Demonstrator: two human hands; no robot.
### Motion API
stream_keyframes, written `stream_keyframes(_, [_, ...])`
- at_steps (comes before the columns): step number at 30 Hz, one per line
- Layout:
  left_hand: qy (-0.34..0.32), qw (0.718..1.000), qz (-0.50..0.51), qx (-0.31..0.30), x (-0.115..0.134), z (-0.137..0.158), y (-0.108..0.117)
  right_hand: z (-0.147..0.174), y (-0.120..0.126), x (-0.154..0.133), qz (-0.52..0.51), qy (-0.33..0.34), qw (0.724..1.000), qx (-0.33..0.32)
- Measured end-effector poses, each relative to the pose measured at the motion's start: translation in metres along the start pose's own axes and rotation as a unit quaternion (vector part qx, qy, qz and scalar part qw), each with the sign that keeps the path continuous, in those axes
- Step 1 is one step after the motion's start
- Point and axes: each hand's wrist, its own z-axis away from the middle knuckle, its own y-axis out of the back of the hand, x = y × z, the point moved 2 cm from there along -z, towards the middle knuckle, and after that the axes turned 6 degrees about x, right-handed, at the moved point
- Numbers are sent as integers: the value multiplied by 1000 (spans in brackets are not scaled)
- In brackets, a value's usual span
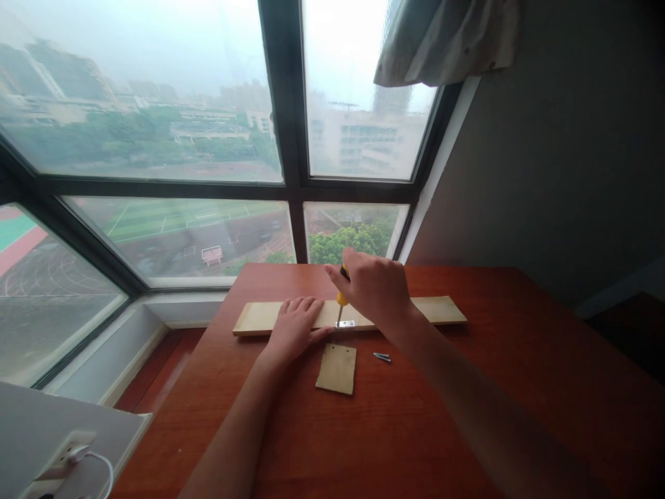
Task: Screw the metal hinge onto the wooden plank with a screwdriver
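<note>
Red-brown wooden tabletop (395, 430); pale wooden plank (327, 315) lies across it. Left hand (295, 327), fingers spread on plank, likely to steady it. Right hand (382, 285), at left's two o'clock, fingers clenched round yellow-black screwdriver (341, 299), near upright, presumably for straight pressure at metal bracket (347, 324) by plank's near edge. Two-holed wooden plate (336, 370) at bracket's six o'clock; screws (382, 357) at four, apparently within reach.

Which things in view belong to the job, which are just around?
In the job:
- screwdriver, in right hand
- metal bracket
- long board, under left hand
- likely: loose screws, small wooden piece

Just around:
- white plug
- curtain
</note>
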Motion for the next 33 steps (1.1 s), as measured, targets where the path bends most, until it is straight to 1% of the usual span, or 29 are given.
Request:
stream_keyframes(4, [-4,1000,0,1,0,0,1,-9,6,-10,34,-10,999,-19])
stream_keyframes(9, [-3,1000,-2,-5,0,-1,1,-19,5,-9,21,-5,998,-57])
stream_keyframes(11, [-3,1000,-5,-8,-1,0,0,-22,4,-6,-6,12,997,-76])
stream_keyframes(13, [-6,1000,-5,-11,-1,0,0,-23,2,-1,-55,35,994,-93])
stream_keyframes(15, [-7,1000,-4,-12,-1,0,0,-23,1,3,-121,63,984,-112])
stream_keyframes(17, [-5,1000,-5,-11,-1,0,-1,-22,1,5,-166,72,976,-123])
stream_keyframes(19, [-4,1000,-6,-9,-1,0,-2,-22,1,7,-158,57,979,-119])
stream_keyframes(23, [-3,1000,-9,-6,-1,0,-3,-22,1,7,-48,7,995,-89])
stream_keyframes(25, [-2,1000,-11,-9,-2,-1,-4,-24,-1,7,-28,0,995,-92])
stream_keyframes(27, [-1,1000,-14,-16,-2,-1,-4,-25,-3,9,-56,13,993,-104])
stream_keyframes(31, [-1,1000,-13,-24,-3,-2,-3,-24,-2,11,-147,51,981,-116])
stream_keyframes(33, [-2,1000,-10,-26,-2,-3,-3,-22,0,11,-158,54,979,-114])
